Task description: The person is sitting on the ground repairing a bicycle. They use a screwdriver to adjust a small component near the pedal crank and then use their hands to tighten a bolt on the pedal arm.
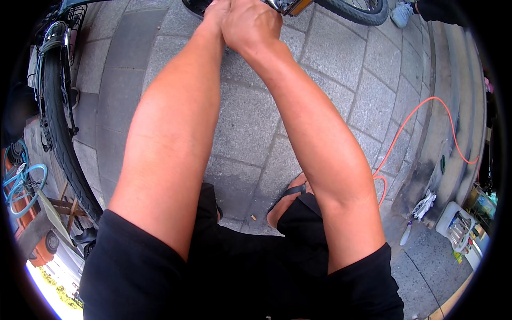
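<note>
Both my arms stretch forward to the top edge of the picture, where my left hand [215,12] and my right hand [252,24] meet at a bicycle. My right hand's fingers are curled, with the knuckles up, and my left hand is beside it, partly hidden behind it. What they grip is hidden. Just beyond them I see a dark part [196,7], some metal with an orange piece [293,6], and a black tire [362,16].
Another bicycle's wheel [58,106] stands along my left. Another person's shoe [401,16] is at the upper right. An orange hose [437,98] runs beside stone steps [453,69] on my right, near a white plastic tray [454,224]. My sandaled foot [282,208] rests on the paving [245,117].
</note>
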